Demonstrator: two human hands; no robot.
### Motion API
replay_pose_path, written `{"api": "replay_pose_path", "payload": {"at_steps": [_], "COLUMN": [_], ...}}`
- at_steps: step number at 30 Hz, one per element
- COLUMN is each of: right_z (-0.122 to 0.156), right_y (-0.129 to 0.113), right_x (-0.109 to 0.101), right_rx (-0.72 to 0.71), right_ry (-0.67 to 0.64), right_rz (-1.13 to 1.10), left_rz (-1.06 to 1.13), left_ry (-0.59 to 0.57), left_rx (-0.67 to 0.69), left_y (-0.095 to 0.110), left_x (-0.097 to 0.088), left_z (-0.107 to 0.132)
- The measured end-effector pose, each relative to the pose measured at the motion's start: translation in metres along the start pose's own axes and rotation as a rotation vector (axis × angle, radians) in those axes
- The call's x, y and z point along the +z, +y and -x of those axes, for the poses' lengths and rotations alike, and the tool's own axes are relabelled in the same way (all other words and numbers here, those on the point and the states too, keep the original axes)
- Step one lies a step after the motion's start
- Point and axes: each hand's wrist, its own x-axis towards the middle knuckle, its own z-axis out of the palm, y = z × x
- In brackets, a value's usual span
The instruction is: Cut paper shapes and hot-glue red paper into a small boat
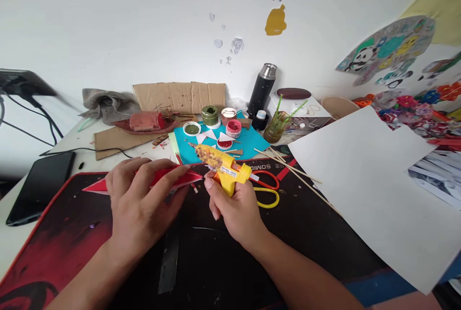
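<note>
My left hand (pixel 140 199) is closed over a long red folded paper piece (pixel 163 175) with pointed ends, whose middle is partly hidden by the fingers. A yellow hot glue gun (pixel 216 159), stained dark near the front, is in my right hand (pixel 239 209), which wraps its handle. The gun's nozzle points up and to the left, above the right tip of the red paper and apart from it. Behind my right hand lie scissors (pixel 268 197) with red and yellow handles; their blades are hidden.
Open paint jars (pixel 210 117) and white paper triangles stand on a blue sheet (pixel 182 149). Behind are a painted red boat (pixel 144 122), a black thermos (pixel 262 90) and a glass with green sticks (pixel 275 127). Thin sticks (pixel 306 178) and white paper (pixel 382 190) lie right, a phone (pixel 41 187) left.
</note>
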Motion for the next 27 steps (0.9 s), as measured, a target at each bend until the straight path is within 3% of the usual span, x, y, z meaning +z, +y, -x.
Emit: {"api": "replay_pose_path", "payload": {"at_steps": [13,27], "right_z": [-0.002,-0.001], "right_y": [0.012,0.003], "right_x": [-0.001,-0.001], "right_rx": [0.002,-0.013], "right_ry": [0.004,0.01], "right_rz": [-0.04,0.012], "left_rz": [0.026,0.058], "left_ry": [0.008,-0.021], "left_rx": [0.015,0.039], "left_y": [-0.002,0.0], "left_x": [0.001,0.001], "left_z": [0.003,-0.002]}}
